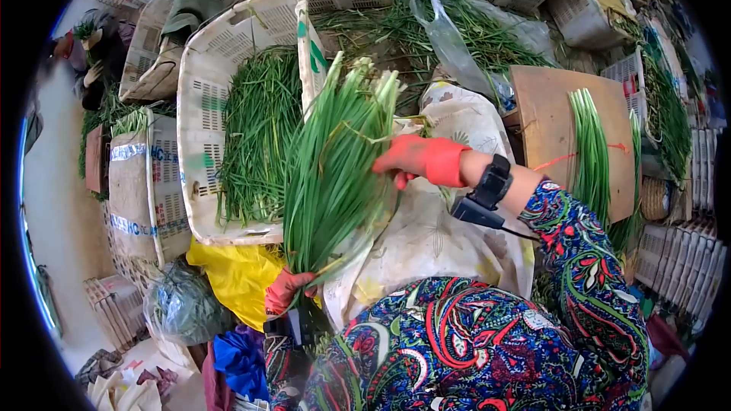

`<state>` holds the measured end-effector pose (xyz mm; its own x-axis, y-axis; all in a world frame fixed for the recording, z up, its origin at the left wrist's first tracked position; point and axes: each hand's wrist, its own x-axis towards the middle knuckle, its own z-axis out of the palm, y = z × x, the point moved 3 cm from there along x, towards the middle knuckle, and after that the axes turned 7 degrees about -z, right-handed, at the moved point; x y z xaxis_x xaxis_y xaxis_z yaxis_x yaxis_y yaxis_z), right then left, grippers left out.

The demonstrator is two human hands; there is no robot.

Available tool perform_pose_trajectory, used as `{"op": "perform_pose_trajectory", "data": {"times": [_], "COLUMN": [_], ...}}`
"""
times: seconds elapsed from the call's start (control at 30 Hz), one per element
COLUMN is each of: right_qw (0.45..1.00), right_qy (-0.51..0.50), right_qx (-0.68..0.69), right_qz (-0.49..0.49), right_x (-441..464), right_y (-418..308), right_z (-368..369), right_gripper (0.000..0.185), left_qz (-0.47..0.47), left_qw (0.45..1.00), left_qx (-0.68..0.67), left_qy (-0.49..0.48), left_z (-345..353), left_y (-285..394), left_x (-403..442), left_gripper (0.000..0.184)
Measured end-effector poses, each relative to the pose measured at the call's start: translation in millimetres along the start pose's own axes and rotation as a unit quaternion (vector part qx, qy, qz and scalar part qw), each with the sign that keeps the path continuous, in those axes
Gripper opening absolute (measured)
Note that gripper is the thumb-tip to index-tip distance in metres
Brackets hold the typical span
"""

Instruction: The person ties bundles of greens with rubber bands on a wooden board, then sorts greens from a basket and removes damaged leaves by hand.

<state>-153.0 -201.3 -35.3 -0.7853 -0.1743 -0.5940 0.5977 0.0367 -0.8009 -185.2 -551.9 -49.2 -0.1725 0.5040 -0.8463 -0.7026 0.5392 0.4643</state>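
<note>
I grip the large green bunch (335, 160) low down in my left hand (285, 291), beside the white crate (194, 205); my right hand (407, 158) touches its upper side, fingers curled.

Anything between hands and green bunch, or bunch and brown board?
Left hand and right hand both touch the green bunch, nothing between. Toward the brown board: the right forearm, above the pale cloth.

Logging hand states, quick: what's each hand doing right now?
Left hand: closed around the leafy end of the green bunch.
Right hand: fingers curled at the bunch's side; whether they grip any leaves can't be told.
</note>
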Motion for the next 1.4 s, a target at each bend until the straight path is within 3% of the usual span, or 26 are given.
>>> {"op": "perform_pose_trajectory", "data": {"times": [0.07, 0.17, 0.23, 0.27, 0.37, 0.43, 0.5, 0.57, 0.63, 0.67, 0.7, 0.77, 0.8, 0.87, 0.93, 1.0, 1.03, 1.1, 1.2, 1.3, 1.37, 1.4], "right_qw": [0.996, 0.965, 0.967, 0.947, 0.820, 0.777, 0.688, 0.709, 0.524, 0.484, 0.616, 0.828, 0.893, 0.943, 0.926, 0.852, 0.827, 0.861, 0.702, 0.704, 0.755, 0.774], "right_qy": [-0.031, 0.036, 0.082, 0.070, 0.069, 0.139, 0.214, 0.247, 0.443, 0.463, 0.433, 0.326, 0.255, 0.158, 0.113, 0.184, 0.059, 0.105, 0.090, 0.185, 0.320, 0.315], "right_qx": [-0.079, -0.203, -0.223, -0.291, -0.562, -0.594, -0.655, -0.658, -0.721, -0.741, -0.657, -0.444, -0.352, -0.276, -0.337, -0.477, -0.537, -0.482, -0.674, -0.610, -0.469, -0.476], "right_qz": [-0.012, -0.162, -0.093, -0.120, -0.087, -0.154, -0.226, -0.054, -0.093, 0.054, -0.004, -0.107, -0.114, -0.096, -0.128, -0.111, -0.154, -0.121, -0.213, -0.312, -0.329, -0.275], "right_x": [-22, -33, -34, -31, -44, -49, -69, -85, -95, -102, -93, -63, -47, -20, -15, 12, 15, 30, 34, 38, 48, 41], "right_y": [-21, -20, -15, -13, -43, -47, -65, -85, -57, -62, -62, -55, -53, -50, -59, -47, -47, -37, -25, -8, 4, -9], "right_z": [-10, -40, -66, -77, -109, -162, -205, -240, -289, -274, -258, -224, -185, -121, -83, -53, -38, -21, -11, -25, -63, -76], "right_gripper": [0.028, 0.022, 0.021, 0.023, 0.018, 0.018, 0.019, 0.028, 0.047, 0.066, 0.068, 0.070, 0.070, 0.072, 0.063, 0.058, 0.049, 0.034, 0.021, 0.012, 0.012, 0.011], "left_qz": [0.006, -0.008, 0.000, -0.001, 0.017, 0.013, -0.009, -0.002, 0.003, -0.006, -0.008, -0.013, -0.012, -0.025, -0.043, -0.041, -0.039, -0.046, -0.046, -0.026, -0.005, -0.018], "left_qw": [0.999, 0.989, 0.986, 0.983, 0.983, 0.988, 0.994, 0.993, 0.993, 0.994, 0.994, 0.994, 0.994, 0.996, 0.996, 0.997, 0.998, 0.997, 0.995, 0.995, 0.993, 0.994], "left_qx": [-0.047, -0.134, -0.142, -0.153, -0.162, -0.133, -0.084, -0.098, -0.105, -0.103, -0.101, -0.103, -0.090, -0.084, -0.072, -0.062, -0.058, -0.067, -0.092, -0.096, -0.119, -0.110], "left_qy": [-0.021, -0.063, -0.090, -0.099, -0.086, -0.075, -0.066, -0.060, -0.048, -0.041, -0.044, -0.045, -0.055, -0.031, -0.023, -0.009, -0.001, 0.004, 0.010, 0.017, 0.009, 0.022], "left_z": [-7, -14, -13, -17, -20, -26, -41, -37, -30, -26, -26, -24, -31, -31, -33, -22, -17, -17, -19, -16, -11, -14], "left_y": [-5, -6, -4, -8, -10, -14, -26, -24, -21, -18, -16, -18, -23, -23, -22, -14, -11, -14, -21, -18, -11, -13], "left_x": [4, 9, 10, 13, 9, 8, 8, 6, 6, 5, 6, 5, 7, 4, 4, -1, -2, -1, 1, 1, -3, -3], "left_gripper": [0.022, 0.028, 0.028, 0.027, 0.027, 0.027, 0.028, 0.027, 0.026, 0.026, 0.025, 0.023, 0.018, 0.016, 0.015, 0.014, 0.014, 0.013, 0.013, 0.018, 0.021, 0.026]}}
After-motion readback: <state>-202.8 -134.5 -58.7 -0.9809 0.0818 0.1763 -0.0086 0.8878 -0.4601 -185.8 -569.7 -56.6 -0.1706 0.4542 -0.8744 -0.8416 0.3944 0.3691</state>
